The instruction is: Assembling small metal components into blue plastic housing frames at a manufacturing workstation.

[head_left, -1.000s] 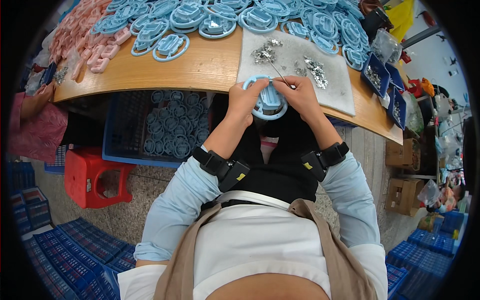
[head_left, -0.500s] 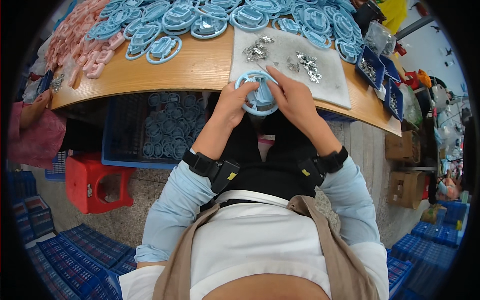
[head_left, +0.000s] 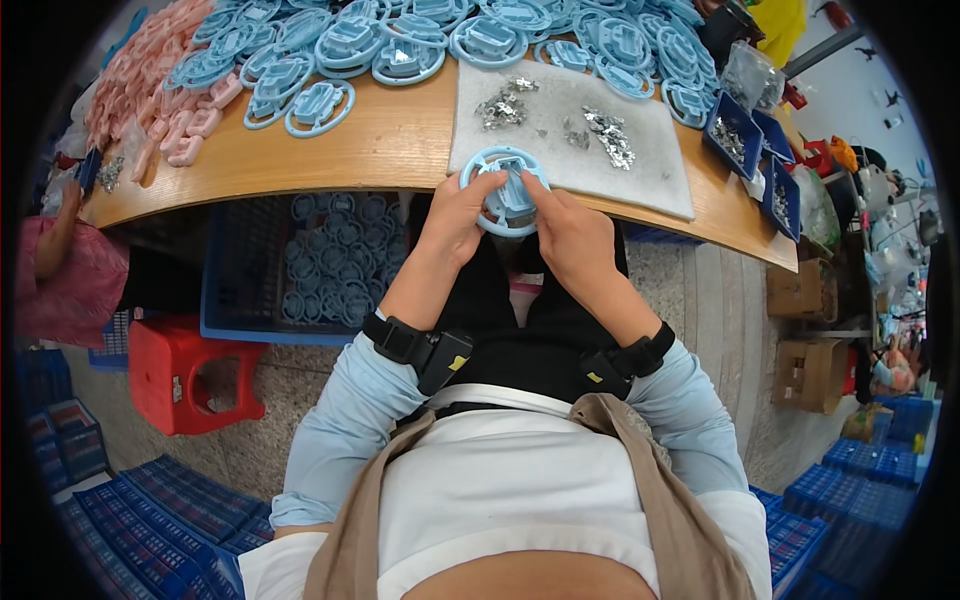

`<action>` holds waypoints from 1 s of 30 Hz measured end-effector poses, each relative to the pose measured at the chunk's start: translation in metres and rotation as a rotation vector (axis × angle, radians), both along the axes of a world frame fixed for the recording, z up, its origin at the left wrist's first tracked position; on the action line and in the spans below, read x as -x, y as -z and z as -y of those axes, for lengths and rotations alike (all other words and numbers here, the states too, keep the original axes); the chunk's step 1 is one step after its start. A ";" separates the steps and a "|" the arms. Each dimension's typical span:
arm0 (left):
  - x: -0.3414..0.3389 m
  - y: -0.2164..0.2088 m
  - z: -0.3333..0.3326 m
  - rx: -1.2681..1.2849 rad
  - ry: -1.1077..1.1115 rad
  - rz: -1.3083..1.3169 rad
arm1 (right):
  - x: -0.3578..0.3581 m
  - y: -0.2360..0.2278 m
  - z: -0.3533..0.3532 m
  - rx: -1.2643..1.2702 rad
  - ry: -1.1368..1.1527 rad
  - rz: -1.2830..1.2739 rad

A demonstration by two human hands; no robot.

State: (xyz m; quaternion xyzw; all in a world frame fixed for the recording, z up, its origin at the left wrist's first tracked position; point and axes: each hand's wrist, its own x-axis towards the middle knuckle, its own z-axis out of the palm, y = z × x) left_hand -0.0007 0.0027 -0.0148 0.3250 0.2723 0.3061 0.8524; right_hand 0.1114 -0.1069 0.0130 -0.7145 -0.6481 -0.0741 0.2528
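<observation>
Between my hands, at the table's front edge, is a light blue plastic ring-shaped part (head_left: 513,206) with a boxy middle. My left hand (head_left: 457,215) grips its left side, thumb lying over the middle. From the right, my right hand (head_left: 577,238) closes on the same part, its thumb pressing near the centre. Whether a small metal piece sits under that thumb I cannot tell. Just beyond lies a white pad (head_left: 660,165) bearing small piles of shiny metal pieces (head_left: 612,138).
More blue ring parts (head_left: 408,58) heap along the table's back, beside pink plastic parts (head_left: 182,135). Blue bins (head_left: 733,135) of metal bits stand at right. Under the table is a blue crate (head_left: 225,322) of rings; a red stool (head_left: 165,385) and another person's arm (head_left: 62,225) are left.
My right hand has drawn back from beyond the ring's far edge, and its thumb now presses on the middle. My left hand keeps its hold.
</observation>
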 end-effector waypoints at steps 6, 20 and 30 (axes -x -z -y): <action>0.000 0.000 0.000 -0.004 -0.008 -0.019 | 0.002 -0.002 -0.001 0.015 0.036 0.079; -0.001 -0.011 0.003 -0.028 -0.055 -0.094 | -0.016 -0.004 -0.011 0.044 -0.119 0.003; 0.025 -0.018 0.016 0.004 0.388 -0.119 | -0.051 -0.028 -0.005 0.213 -0.189 -1.222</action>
